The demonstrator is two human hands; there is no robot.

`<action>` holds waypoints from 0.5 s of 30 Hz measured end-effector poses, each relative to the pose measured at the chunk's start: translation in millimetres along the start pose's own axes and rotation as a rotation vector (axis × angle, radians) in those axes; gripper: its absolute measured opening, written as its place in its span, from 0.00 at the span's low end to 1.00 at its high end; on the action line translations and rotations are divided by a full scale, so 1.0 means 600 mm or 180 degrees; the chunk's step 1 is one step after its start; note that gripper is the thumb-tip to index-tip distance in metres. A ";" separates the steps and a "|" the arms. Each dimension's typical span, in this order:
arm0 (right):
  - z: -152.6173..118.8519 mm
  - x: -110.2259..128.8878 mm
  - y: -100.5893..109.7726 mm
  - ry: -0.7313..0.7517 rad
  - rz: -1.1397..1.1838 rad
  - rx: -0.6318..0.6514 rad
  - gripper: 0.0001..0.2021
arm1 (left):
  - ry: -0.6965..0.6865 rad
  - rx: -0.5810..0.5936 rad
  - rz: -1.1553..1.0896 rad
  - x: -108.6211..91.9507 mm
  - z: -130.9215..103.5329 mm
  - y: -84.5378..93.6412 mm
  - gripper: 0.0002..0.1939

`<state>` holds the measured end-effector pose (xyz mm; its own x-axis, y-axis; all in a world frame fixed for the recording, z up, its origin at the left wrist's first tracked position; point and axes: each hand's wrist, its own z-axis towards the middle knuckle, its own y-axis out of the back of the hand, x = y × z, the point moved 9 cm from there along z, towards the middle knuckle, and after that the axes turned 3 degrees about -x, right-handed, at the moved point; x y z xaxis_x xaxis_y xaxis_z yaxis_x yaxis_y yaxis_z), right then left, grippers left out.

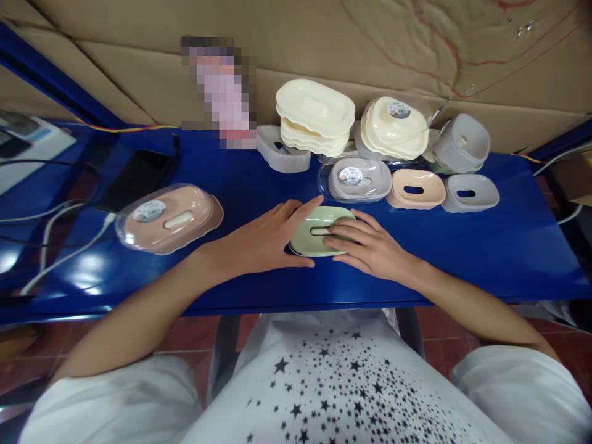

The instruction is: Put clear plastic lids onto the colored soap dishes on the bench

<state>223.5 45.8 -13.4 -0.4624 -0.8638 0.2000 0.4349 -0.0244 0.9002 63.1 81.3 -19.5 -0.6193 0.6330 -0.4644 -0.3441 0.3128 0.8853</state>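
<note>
A light green oval soap dish with a slot in its middle lies on the blue table, near the front edge. My left hand is spread around its left end, thumb on the near side and index finger at the far side, with a gap at the palm. Over the right end lies my right hand, its fingers on the top near the slot and the thumb at the near edge. The right hand holds the dish. Just beyond it sits a grey soap dish under a clear cover with a round label.
A pink soap dish in a clear cover stands at left, near cables and a black phone-like object. Along the back are stacked cream trays, covered cream pieces, a peach dish and a grey dish.
</note>
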 end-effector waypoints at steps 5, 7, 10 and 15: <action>-0.001 0.000 0.006 0.0177 -0.0021 0.0115 0.19 | -0.0047 0.0025 0.0473 -0.009 0.004 -0.010 0.53; -0.001 -0.017 0.026 0.0182 -0.0245 0.0006 0.22 | -0.0084 0.0026 0.0690 -0.013 0.003 -0.010 0.50; -0.003 -0.079 0.064 -0.0330 -0.0871 -0.0261 0.27 | -0.0146 0.0082 0.0754 -0.018 -0.001 -0.009 0.48; -0.018 -0.144 0.094 -0.0847 -0.0766 -0.0600 0.20 | -0.0056 0.0322 0.0375 -0.012 -0.001 -0.011 0.53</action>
<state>296.3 113.6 15.9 -0.7415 -0.6623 0.1076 0.4124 -0.3233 0.8517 69.4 74.6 -21.9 -0.6386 0.6815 -0.3573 -0.1962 0.3048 0.9320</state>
